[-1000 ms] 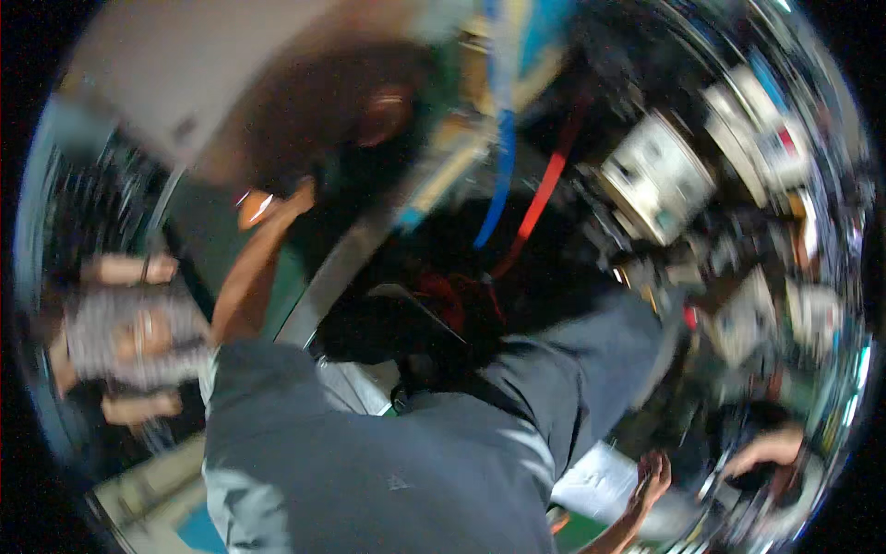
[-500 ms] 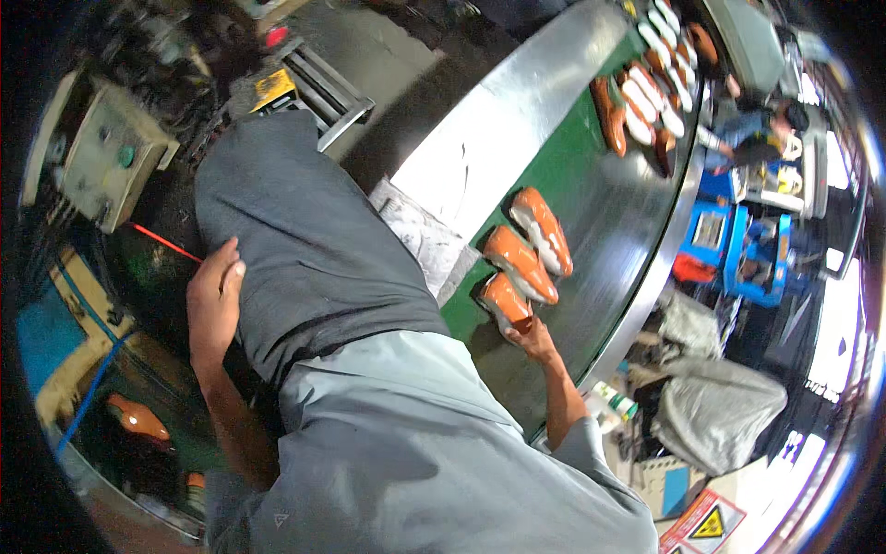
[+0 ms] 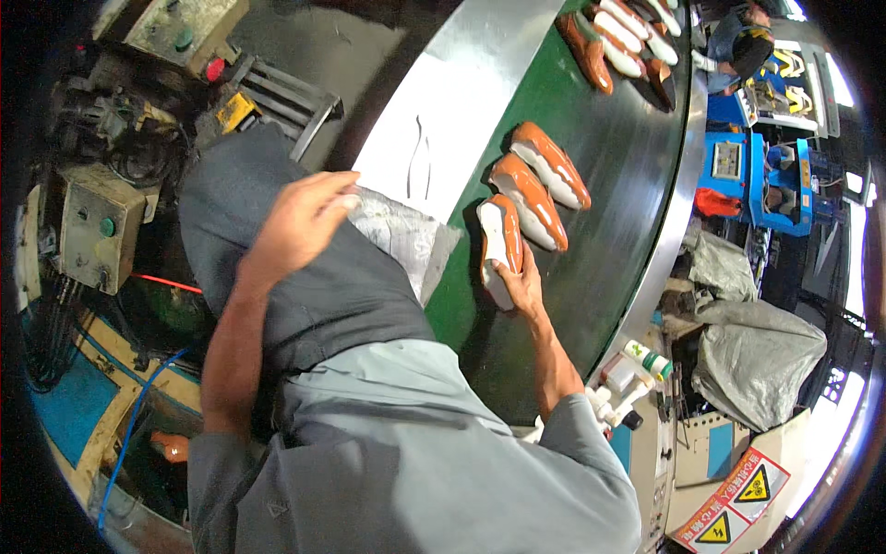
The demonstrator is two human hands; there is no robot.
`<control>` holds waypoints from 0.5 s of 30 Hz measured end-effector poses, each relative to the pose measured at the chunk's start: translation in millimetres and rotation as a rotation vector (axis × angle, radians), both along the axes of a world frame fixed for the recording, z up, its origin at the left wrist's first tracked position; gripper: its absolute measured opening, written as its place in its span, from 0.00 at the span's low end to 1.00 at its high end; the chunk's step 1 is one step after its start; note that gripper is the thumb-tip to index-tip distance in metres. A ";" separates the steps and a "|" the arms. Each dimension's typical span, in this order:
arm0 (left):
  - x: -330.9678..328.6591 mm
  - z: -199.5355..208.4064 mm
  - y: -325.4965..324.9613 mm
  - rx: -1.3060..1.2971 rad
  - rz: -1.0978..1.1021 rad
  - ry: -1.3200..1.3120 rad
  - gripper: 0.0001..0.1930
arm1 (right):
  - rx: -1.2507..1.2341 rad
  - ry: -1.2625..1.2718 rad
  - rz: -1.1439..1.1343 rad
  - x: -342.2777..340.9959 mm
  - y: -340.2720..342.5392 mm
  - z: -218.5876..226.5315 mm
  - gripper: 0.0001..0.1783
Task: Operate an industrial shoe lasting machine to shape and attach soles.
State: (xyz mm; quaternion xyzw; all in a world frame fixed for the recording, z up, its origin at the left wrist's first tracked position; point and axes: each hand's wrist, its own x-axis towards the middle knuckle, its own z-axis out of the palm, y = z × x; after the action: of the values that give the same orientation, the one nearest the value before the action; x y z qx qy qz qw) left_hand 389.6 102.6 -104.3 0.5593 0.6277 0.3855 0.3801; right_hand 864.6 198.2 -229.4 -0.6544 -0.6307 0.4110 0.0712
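Note:
My right hand (image 3: 522, 286) is closed round one end of a glossy orange-brown shoe (image 3: 499, 242), which is tipped so that its white sole faces up and to the left. Right beside it on the green conveyor belt (image 3: 461, 319) lie two similar shoes, a middle one (image 3: 529, 201) and a farther one (image 3: 551, 164). Over my dark-trousered leg hovers my left hand (image 3: 303, 222), empty, its fingers stretched forward and the thumb a little apart. Its fingertips are near a grimy grey cloth (image 3: 406, 235) draped at the belt's edge.
Several brown and white shoes (image 3: 616, 37) stand farther along the belt. A pale metal ledge (image 3: 443, 120) borders it, with a slender dark-outlined shape (image 3: 419, 157) on top. Control boxes (image 3: 101, 226) stand at left; blue racks (image 3: 780, 180) and a co-worker (image 3: 738, 46) are at far right.
My left hand has risen forward and right, over my leg. My right hand has turned its shoe, so more white sole shows. The whole view has shifted.

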 end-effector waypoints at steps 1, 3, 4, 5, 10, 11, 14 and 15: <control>11.3 -0.1 14.0 -0.076 0.024 -0.150 0.21 | -0.065 0.038 -0.030 -19.2 10.1 8.7 0.51; 26.1 -13.3 33.5 -0.061 0.046 -0.306 0.26 | -0.112 0.182 0.000 -65.6 22.0 29.7 0.50; 32.8 -8.4 43.0 -0.020 0.084 -0.298 0.30 | -0.110 0.281 0.059 -94.9 25.3 47.8 0.51; 36.9 -5.1 52.1 0.075 0.105 -0.243 0.32 | -0.152 0.348 0.099 -119.7 27.9 61.4 0.52; -8.1 10.8 35.8 0.406 0.463 0.172 0.17 | -0.194 0.486 0.481 -247.7 14.1 119.6 0.55; -18.6 16.9 16.6 0.398 0.510 0.209 0.17 | -0.209 0.480 0.539 -270.9 8.0 126.8 0.56; -53.1 32.6 -36.1 0.509 0.730 0.423 0.18 | -0.269 0.646 0.720 -336.2 -2.3 127.5 0.58; -65.6 44.7 -53.7 0.496 0.766 0.447 0.18 | -0.243 0.669 0.797 -355.6 -5.1 130.2 0.58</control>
State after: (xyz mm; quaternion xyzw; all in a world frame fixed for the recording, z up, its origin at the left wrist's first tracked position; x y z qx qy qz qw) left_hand 324.0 49.0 -59.6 0.4312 0.7434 0.5055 -0.0766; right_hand 509.0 193.1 -99.2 -0.2009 -0.7210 0.6625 0.0306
